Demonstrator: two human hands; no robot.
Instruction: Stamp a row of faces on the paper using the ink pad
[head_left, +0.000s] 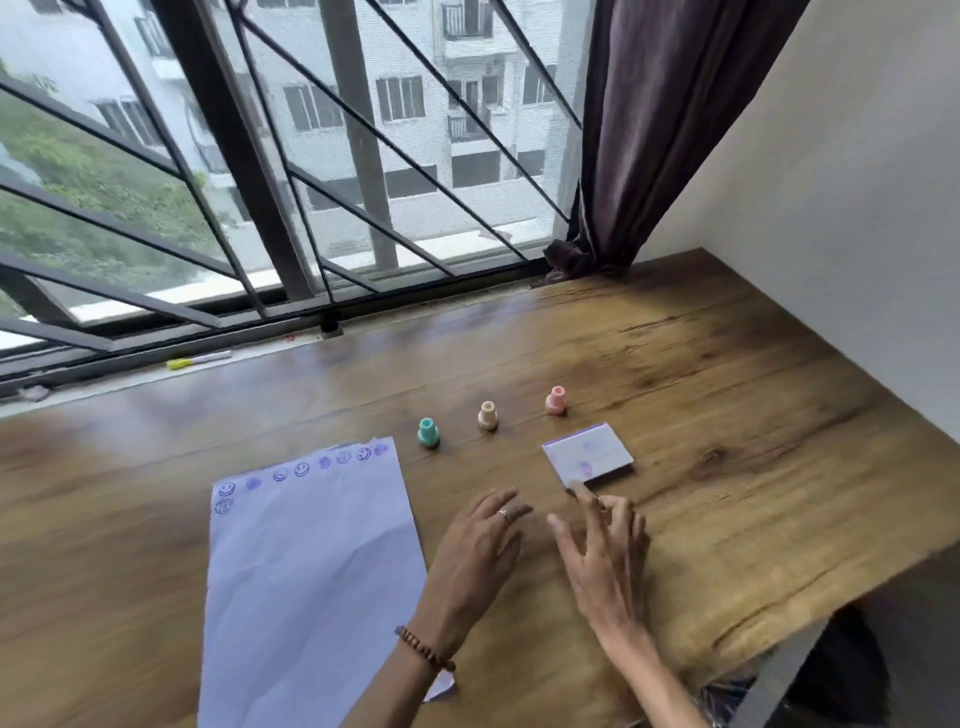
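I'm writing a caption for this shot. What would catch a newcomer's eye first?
Probably the pale paper on the wooden table, a row of stamped purple faces along its top edge. Beyond it stand the teal stamp, cream stamp and pink stamp, with the ink pad nearer the right hand.

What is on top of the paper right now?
The paper has a row of stamped faces along its far edge. The left hand lies past its right edge; the forearm hides the near right corner.
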